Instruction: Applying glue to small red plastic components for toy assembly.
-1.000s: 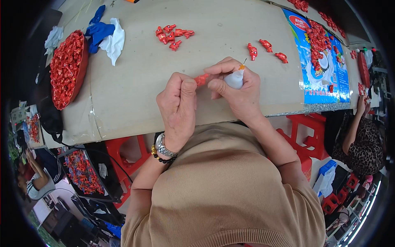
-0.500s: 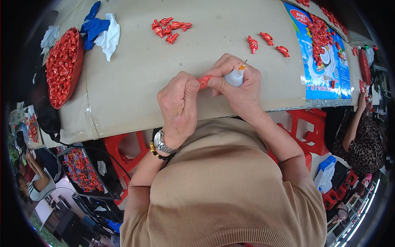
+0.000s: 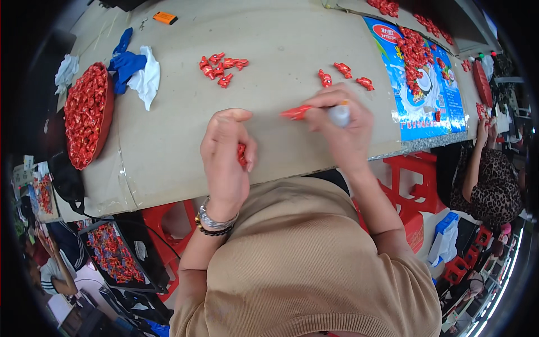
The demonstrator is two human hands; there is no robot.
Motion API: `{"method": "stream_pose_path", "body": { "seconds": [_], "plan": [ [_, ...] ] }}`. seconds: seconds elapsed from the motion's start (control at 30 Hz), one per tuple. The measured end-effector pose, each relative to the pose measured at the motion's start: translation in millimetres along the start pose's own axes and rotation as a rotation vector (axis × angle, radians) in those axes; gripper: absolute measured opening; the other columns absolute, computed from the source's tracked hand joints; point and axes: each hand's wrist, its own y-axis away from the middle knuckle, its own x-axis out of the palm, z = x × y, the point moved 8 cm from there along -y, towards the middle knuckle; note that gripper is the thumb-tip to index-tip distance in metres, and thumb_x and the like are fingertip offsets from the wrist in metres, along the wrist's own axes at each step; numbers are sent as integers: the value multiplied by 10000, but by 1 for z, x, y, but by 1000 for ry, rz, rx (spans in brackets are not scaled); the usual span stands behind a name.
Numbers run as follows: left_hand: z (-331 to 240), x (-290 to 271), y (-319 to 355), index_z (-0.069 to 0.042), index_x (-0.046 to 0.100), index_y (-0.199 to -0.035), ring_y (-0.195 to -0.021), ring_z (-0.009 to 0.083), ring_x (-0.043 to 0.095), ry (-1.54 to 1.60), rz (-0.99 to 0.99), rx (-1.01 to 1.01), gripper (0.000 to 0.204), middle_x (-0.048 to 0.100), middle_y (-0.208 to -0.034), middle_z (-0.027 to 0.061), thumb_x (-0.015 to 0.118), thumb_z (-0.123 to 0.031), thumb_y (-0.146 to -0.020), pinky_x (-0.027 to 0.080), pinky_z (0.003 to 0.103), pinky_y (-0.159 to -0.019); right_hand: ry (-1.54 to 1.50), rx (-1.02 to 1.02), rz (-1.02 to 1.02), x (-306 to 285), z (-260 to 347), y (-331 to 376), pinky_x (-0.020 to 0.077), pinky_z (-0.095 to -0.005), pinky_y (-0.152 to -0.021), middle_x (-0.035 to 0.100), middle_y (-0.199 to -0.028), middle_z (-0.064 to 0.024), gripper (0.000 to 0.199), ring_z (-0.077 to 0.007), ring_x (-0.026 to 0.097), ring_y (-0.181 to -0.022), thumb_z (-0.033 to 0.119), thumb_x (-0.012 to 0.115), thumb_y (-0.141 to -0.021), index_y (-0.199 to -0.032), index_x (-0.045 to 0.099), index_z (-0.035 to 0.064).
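Note:
My left hand point(image 3: 224, 160) is raised over the table's near part, its fingers curled round a small glossy red figurine point(image 3: 242, 154) that shows in the palm. To its right, my right hand point(image 3: 351, 132) pinches another red figurine point(image 3: 296, 113) between thumb and fingertips. That same hand also keeps a small white squeeze bottle point(image 3: 339, 115) with an orange neck against the palm; motion blurs it, and its tip cannot be made out. Beyond the right hand lie three red figurines point(image 3: 343, 70). Several more form a loose cluster point(image 3: 223, 67) farther left.
A red tray point(image 3: 108, 121) heaped with red pieces stands at the left, beside blue and white cloths point(image 3: 128, 70). An orange box point(image 3: 165, 18) lies at the back. On the right, a blue printed sheet point(image 3: 412, 121) bears many red pieces. Another person point(image 3: 488, 185) works farther right.
My hands have moved apart. The left now curls round a red figurine, while the right has swung right with the bottle and a red figurine at its fingertips. The view has shifted slightly.

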Motion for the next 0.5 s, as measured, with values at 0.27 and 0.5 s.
{"method": "stream_pose_path", "body": {
  "seconds": [0.27,0.5],
  "plan": [
    [10,6,16,16,521,-1099,-894,224,525,631,-61,-420,187,584,-999,153,476,-24,-922,443,281,-737,474,2,-239,-74,-20,-22,452,-293,-668,601,-803,-79,98,-179,582,-722,-4,697,-734,-829,674,-9],
    [11,3,11,29,482,-1211,-800,163,510,581,124,-330,293,594,-1075,145,514,-46,-929,429,246,-614,442,-2,-265,-72,-8,-25,457,-270,-714,595,-891,-59,213,-143,572,-818,-24,670,-752,-961,666,16]
  ]
}}
